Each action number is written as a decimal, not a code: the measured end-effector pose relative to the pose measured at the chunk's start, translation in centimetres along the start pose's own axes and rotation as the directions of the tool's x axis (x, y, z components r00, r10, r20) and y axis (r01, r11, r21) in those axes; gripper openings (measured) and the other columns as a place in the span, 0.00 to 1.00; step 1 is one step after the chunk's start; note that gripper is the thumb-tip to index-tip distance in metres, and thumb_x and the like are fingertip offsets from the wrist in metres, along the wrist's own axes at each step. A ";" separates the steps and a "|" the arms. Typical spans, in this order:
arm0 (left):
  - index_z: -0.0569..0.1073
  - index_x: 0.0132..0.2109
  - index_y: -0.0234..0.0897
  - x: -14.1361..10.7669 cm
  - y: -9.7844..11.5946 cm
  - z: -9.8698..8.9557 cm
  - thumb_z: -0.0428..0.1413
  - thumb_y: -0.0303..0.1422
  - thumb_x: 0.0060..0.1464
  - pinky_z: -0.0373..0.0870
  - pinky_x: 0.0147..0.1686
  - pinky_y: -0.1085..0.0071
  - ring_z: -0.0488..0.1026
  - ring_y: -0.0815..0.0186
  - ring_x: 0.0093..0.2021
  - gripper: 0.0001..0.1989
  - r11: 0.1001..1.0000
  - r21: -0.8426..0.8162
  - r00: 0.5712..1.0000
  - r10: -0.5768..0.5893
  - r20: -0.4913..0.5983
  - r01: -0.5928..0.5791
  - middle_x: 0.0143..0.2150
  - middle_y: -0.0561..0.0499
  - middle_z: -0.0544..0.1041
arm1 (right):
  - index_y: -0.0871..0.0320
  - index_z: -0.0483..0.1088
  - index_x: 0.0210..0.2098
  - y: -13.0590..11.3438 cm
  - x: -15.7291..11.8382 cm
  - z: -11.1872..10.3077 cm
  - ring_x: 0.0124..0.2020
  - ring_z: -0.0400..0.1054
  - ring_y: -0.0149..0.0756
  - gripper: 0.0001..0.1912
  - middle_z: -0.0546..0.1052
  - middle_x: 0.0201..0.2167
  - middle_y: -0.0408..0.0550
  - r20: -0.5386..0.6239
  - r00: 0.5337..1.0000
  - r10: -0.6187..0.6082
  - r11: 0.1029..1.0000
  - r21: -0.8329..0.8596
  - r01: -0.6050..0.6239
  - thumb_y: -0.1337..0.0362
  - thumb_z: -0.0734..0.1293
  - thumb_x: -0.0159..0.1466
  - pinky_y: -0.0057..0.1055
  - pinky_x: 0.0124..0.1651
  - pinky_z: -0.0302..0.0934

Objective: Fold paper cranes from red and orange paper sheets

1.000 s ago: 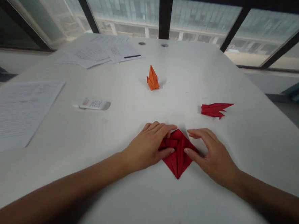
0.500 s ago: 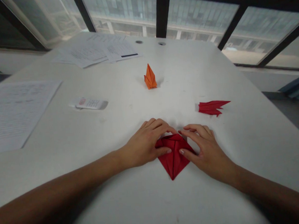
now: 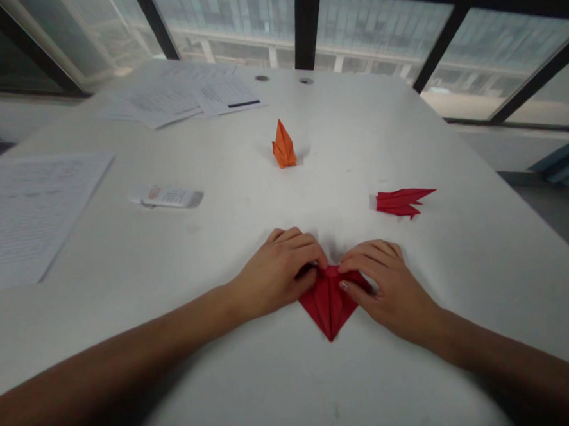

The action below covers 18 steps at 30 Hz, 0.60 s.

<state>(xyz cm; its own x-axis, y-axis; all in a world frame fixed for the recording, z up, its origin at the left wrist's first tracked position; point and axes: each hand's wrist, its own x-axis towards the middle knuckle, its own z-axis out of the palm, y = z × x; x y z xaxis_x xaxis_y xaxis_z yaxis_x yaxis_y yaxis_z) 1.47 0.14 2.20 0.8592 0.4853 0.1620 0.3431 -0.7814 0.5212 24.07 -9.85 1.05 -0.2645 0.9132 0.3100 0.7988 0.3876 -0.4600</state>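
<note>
A folded sheet of red origami paper [image 3: 329, 310] lies on the white table, one corner pointing toward me and a crease running down its middle. My left hand [image 3: 285, 267] has thumb and fingers closed on its upper left edge. On the upper right edge, my right hand [image 3: 382, 281] pinches the paper, fingertips at the top and thumb on the face. Both sets of fingertips nearly meet along the top edge. Beyond the right hand rests a red origami figure [image 3: 402, 202] with pointed ends. Farther back stands an orange origami figure [image 3: 284, 147].
To the left lies a small white packet with print [image 3: 171, 196]. A printed sheet [image 3: 38, 215] is at the far left, with more printed papers [image 3: 176, 94] at the back. Two round holes pierce the table [image 3: 256, 382] near its far edge, before the windows.
The top of the red paper is now folded down flatter. My left fingers have curled in at its upper edge, and my right fingertips have come down onto the paper.
</note>
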 end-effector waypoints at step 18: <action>0.73 0.55 0.38 -1.3 1.4 0.7 0.50 0.40 0.71 0.63 0.51 0.57 0.71 0.58 0.47 0.14 0.938 0.292 0.981 0.192 0.013 -0.188 0.47 0.48 0.80 | 0.58 0.76 0.50 -0.9 -1.0 -0.7 0.53 0.74 0.50 0.14 0.83 0.47 0.52 0.046 0.952 -0.304 0.905 -0.298 0.303 0.58 0.69 0.69 0.55 0.66 0.60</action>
<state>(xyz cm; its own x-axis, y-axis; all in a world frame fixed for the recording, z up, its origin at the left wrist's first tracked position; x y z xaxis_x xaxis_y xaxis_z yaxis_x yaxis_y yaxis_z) 1.10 -1.81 2.13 0.9139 0.3209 0.2486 0.2714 -0.9384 0.2138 24.00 -11.22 1.79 -0.5191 0.7572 0.3965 0.8038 0.5902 -0.0748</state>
